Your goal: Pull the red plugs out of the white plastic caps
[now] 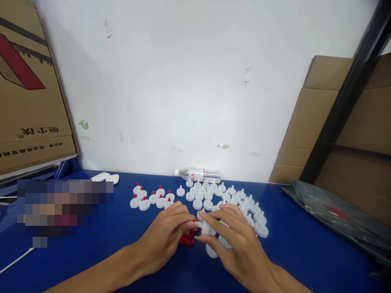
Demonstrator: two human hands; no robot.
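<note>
My right hand [233, 236] grips a white plastic nozzle cap [205, 228], turned sideways with its spout toward the left. Thumb and fingers of my left hand [172, 228] are pinched together at the tip of that spout. Red shows beside the left fingertips, but what they pinch is mostly hidden. Below and between the hands lies a pile of small red tip caps [187, 239]. Many more white nozzle caps [207, 204] stand spout-up behind and under my right hand. To the left stands a group of white nozzle caps with red tips [144, 203].
A clear plastic bottle [198, 175] lies along the white wall. White objects [105, 177] sit at the back left, near a blurred patch. A large cardboard box [33, 93] rises at left. Grey plastic bags [339, 219] and flattened cardboard [308, 122] are at right.
</note>
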